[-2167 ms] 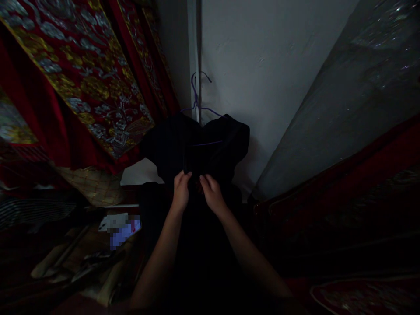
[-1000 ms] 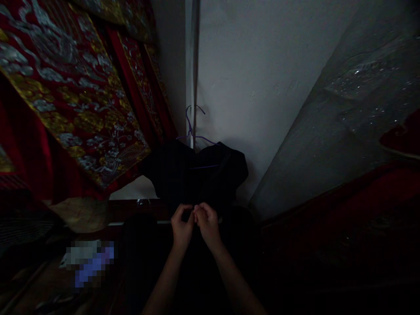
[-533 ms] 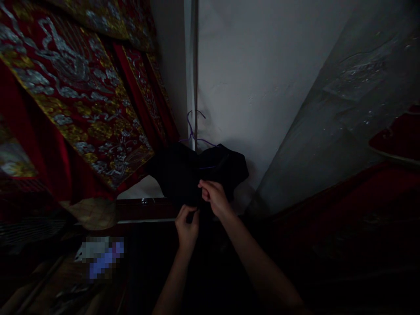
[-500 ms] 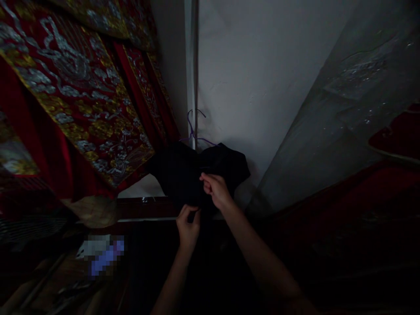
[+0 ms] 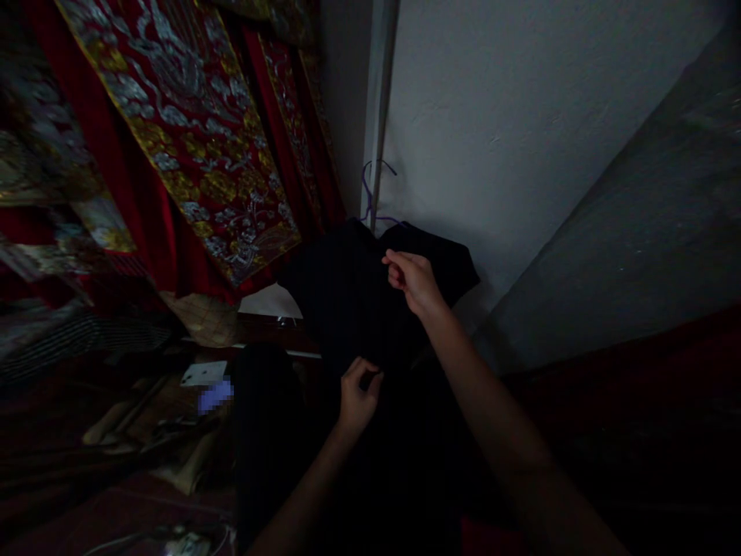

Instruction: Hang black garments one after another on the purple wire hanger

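A black short-sleeved shirt (image 5: 341, 286) hangs on a thin purple hanger (image 5: 369, 197) against a pale wall corner. In front of its upper part, below the collar, my right hand (image 5: 414, 279) is closed, with thumb and forefinger pinched together. Whatever lies between those fingertips is too dark and small to make out. Lower on the shirt's front, my left hand (image 5: 360, 392) pinches the dark cloth between thumb and forefinger. The shirt's lower part merges into shadow.
Red cloth embroidered in silver and gold (image 5: 231, 177) hangs at left. Below it are a beige checked bundle (image 5: 205, 318), a white phone-like object (image 5: 204, 374) and a blurred blue item (image 5: 215, 396). A translucent sheet (image 5: 654, 201) covers things at right.
My hands have moved farther apart: the right is higher on the shirt, the left lower. The camera view has shifted, showing more of the floor at lower left.
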Demonstrator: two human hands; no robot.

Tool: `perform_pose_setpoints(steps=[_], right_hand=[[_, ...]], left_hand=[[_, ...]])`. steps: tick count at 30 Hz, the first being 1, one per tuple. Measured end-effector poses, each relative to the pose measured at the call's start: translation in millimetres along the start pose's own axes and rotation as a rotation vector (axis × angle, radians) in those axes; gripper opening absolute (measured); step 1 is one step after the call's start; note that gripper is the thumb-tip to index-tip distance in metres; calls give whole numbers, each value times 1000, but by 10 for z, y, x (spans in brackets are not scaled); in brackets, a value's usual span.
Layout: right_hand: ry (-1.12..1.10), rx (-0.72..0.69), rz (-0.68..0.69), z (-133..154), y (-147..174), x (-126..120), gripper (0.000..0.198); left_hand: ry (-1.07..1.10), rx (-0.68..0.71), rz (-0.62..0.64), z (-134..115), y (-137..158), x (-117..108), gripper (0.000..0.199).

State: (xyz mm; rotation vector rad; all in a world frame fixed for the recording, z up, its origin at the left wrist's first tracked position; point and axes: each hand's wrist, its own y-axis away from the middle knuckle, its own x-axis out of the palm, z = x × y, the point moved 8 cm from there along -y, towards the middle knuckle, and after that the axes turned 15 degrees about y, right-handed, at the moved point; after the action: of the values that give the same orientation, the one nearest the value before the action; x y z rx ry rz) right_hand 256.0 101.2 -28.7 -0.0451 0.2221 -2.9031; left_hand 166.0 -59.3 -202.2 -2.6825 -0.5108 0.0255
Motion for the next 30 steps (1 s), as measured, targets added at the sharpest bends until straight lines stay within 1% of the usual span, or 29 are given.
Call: perform_pose_setpoints(steps=[4,8,15,18,22,27,30], right_hand=[[73,-70,72,57,39,70,37],[78,-94,121,107,67,108,36],[46,-71,117,34,35,-34,36],[52,-55,108,4,45,-48,36],[54,-54,102,-9,70,1,37],[57,-53,104,-41,51,70,35],[62,-50,117,-68,6,93,35]], left_hand=[[-11,-14,-6,4,-3,10,8],[-18,-39,5,8,-37,49,7],[-8,-64,46,47,4,255,8],[10,-77,47,27,60,290,9],[22,-90,59,14,90,191,9],[23,-116,5,98,36,-40,8],[13,-119,-2,140,23,-92,8]])
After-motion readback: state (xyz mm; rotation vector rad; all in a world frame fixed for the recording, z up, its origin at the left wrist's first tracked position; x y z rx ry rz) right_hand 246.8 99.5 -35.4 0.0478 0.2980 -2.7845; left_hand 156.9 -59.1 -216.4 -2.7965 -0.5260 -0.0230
